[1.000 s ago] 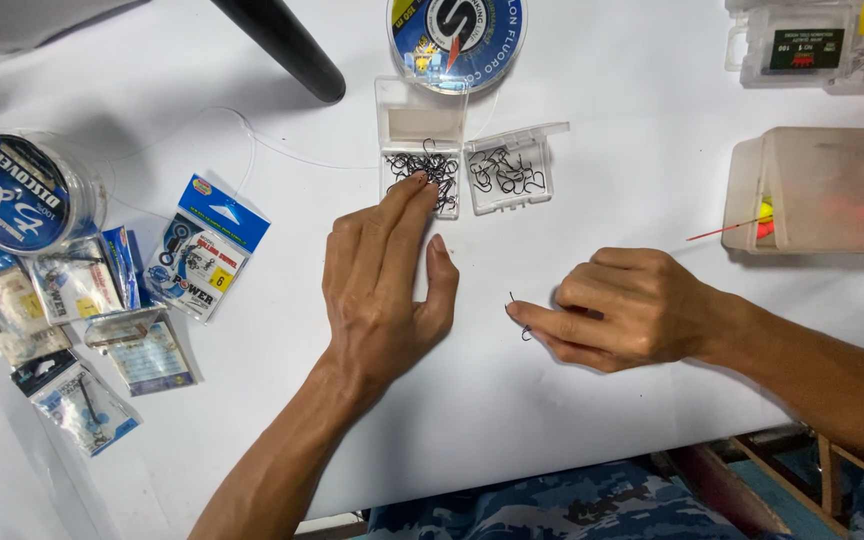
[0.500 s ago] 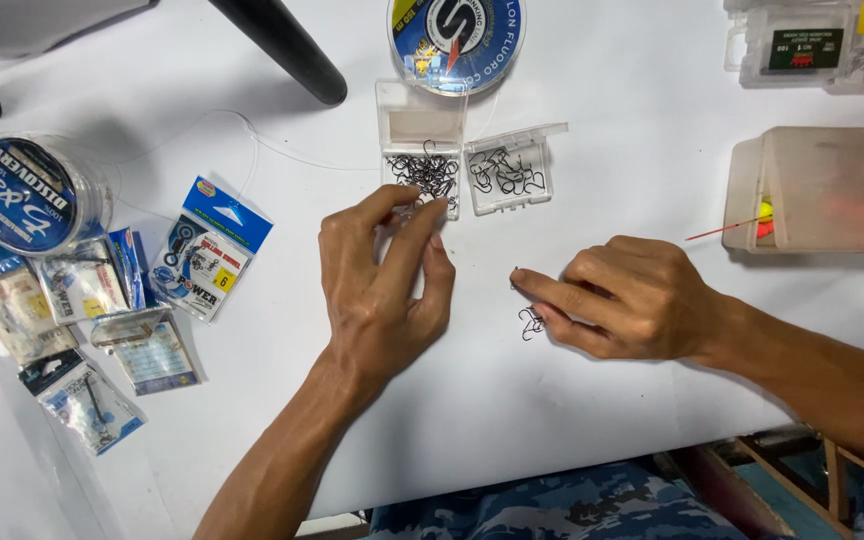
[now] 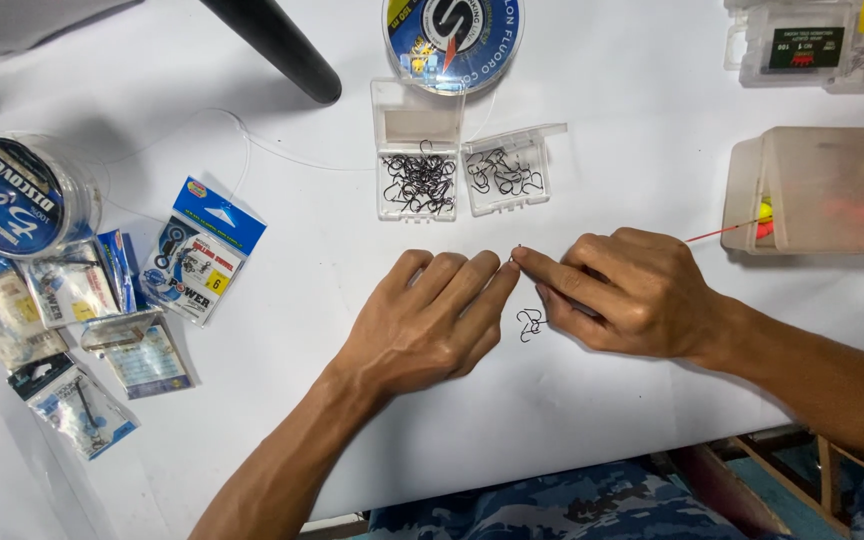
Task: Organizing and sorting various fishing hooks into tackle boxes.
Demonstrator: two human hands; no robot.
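We see two bare forearms and two bare hands, left hand [image 3: 422,325] and right hand [image 3: 627,295], with no sleeves, gloves, rings, watch or bands on them. Our fingers are slim, the nails short and plain. At the bottom edge we wear cloth in a blue camouflage pattern [image 3: 562,510], mottled in dark and lighter blue patches.

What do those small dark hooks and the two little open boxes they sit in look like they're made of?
The hooks look like thin metal wire with a dark, slightly glossy finish: fine curved black strands. The two small boxes look like clear hard plastic: the white table shows through their walls and hinged lids. Exact metal or coating cannot be told.
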